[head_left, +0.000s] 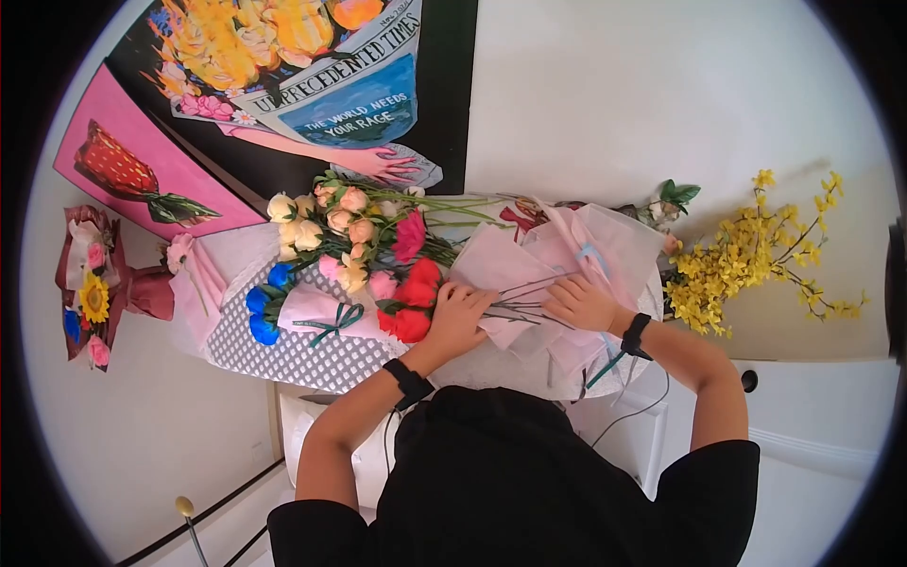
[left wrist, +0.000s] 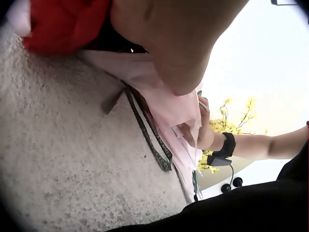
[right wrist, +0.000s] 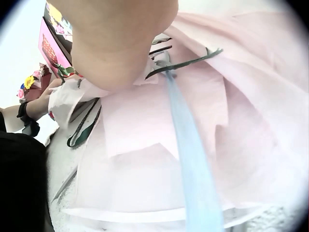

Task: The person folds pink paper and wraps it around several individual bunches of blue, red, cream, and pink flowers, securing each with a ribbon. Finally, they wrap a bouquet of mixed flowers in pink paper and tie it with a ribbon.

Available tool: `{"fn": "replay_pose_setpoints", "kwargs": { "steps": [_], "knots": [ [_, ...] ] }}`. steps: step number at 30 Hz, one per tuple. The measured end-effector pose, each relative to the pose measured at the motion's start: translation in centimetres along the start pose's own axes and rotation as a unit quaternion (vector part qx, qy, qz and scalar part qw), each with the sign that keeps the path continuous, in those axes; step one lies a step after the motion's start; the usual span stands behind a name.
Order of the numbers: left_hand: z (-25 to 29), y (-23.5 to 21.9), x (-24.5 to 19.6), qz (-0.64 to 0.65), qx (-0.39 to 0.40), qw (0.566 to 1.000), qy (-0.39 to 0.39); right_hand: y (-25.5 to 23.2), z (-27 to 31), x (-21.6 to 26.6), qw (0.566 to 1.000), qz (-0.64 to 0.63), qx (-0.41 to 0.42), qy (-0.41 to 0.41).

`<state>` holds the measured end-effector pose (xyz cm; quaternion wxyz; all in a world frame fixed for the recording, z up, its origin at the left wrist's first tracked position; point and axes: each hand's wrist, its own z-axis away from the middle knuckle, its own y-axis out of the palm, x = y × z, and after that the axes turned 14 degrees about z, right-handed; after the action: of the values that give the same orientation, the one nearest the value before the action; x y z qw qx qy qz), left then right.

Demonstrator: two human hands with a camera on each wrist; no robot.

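My left hand [head_left: 460, 317] holds the near edge of the pink wrapping paper [head_left: 482, 257], right beside a cluster of red roses [head_left: 413, 302]. The roses' dark stems [head_left: 520, 307] lie across the paper towards the right. Over the stem ends, my right hand [head_left: 581, 304] grips the same paper. Its fingers [left wrist: 203, 108] and thumb pinch a raised fold in the left wrist view. A pale blue ribbon [right wrist: 186, 130] runs over the paper below the right wrist, with a dark green tie [right wrist: 188, 63] across its top.
Cream and peach roses [head_left: 350, 213] lie behind the red ones. Blue roses [head_left: 265, 307] and a small pink-wrapped bundle [head_left: 321, 314] rest at the left on the patterned tablecloth [head_left: 231, 345]. Yellow blossom branches [head_left: 709, 283] stand at the right. Painted pictures [head_left: 142, 180] lean at the back.
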<state>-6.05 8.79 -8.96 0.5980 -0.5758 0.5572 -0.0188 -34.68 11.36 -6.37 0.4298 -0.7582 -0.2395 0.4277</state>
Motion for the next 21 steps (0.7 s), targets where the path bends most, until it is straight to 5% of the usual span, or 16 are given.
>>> {"fn": "replay_pose_setpoints", "kwargs": {
  "steps": [4,9,13,16,18,21],
  "knots": [
    [0.6,0.9,0.0,-0.017,0.015,1.0,-0.017,0.1,-0.8,1.1,0.998,0.024,-0.008,0.049],
    [0.5,1.8,0.0,-0.028,-0.003,0.999,-0.022,1.8,0.7,1.7,0.987,-0.106,0.111,0.052],
    [0.4,2.3,0.5,-0.025,-0.021,0.999,-0.018,-0.3,0.0,1.3,0.98,-0.148,0.123,0.053],
    [0.5,2.4,0.5,-0.033,-0.028,0.999,-0.001,-0.5,-0.5,1.8,0.989,-0.137,0.062,-0.005],
    [0.5,2.3,0.4,-0.065,-0.02,0.998,0.007,0.2,-0.3,1.8,0.987,-0.082,0.009,-0.138],
    [0.4,2.2,0.3,-0.08,0.0,0.997,0.021,0.7,-0.3,1.6,0.985,-0.066,0.007,-0.16]
  ]
}}
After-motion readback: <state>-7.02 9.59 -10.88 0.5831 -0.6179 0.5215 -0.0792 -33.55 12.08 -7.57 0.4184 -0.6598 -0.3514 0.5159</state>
